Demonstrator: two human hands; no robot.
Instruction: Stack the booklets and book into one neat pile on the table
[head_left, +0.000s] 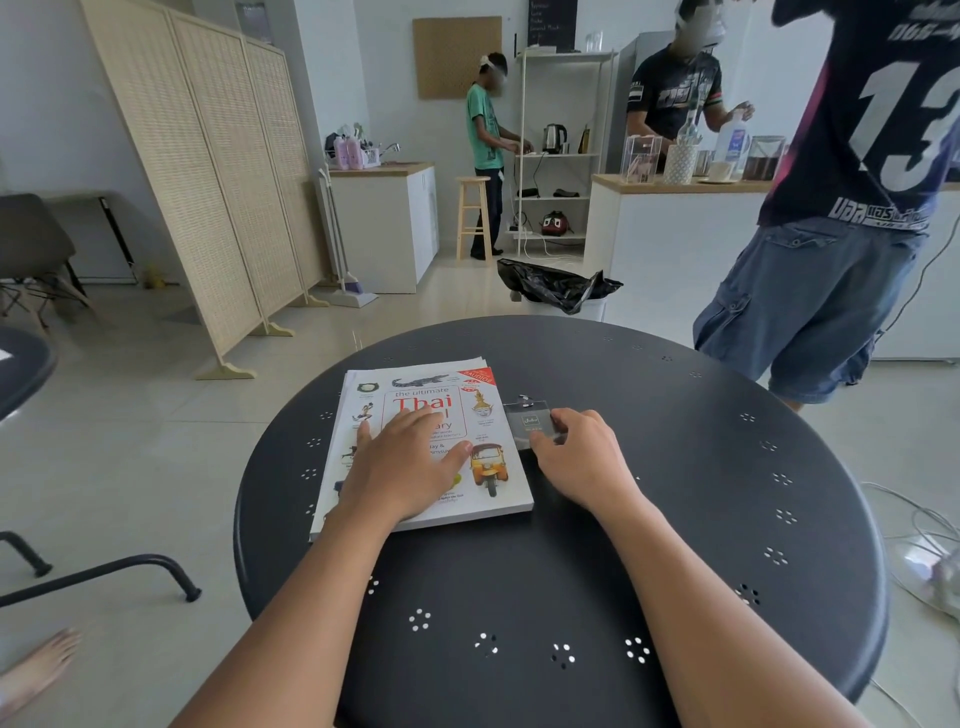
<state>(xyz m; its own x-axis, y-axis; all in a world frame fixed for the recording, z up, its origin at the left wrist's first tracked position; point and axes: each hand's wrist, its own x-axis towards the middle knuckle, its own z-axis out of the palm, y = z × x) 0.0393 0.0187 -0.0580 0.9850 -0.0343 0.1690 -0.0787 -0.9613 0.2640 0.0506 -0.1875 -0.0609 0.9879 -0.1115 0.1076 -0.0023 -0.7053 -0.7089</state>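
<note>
A white Thai dictionary book (488, 415) lies on top of a pile on the left half of the round black table (675, 519). The edges of several booklets (467, 362) stick out under it at the far side and along the left. My left hand (402, 467) rests flat on the book's cover, fingers spread. My right hand (582, 457) lies just right of the book, with its fingertips on a small dark card in a clear sleeve (530, 423) that lies on the table against the book's right edge.
A person in a dark numbered shirt (857, 208) stands close at the table's far right. A white bin with a black bag (561, 291) stands beyond the table. White cables (914, 519) trail on the floor at the right. A black chair frame (104, 571) is at the left.
</note>
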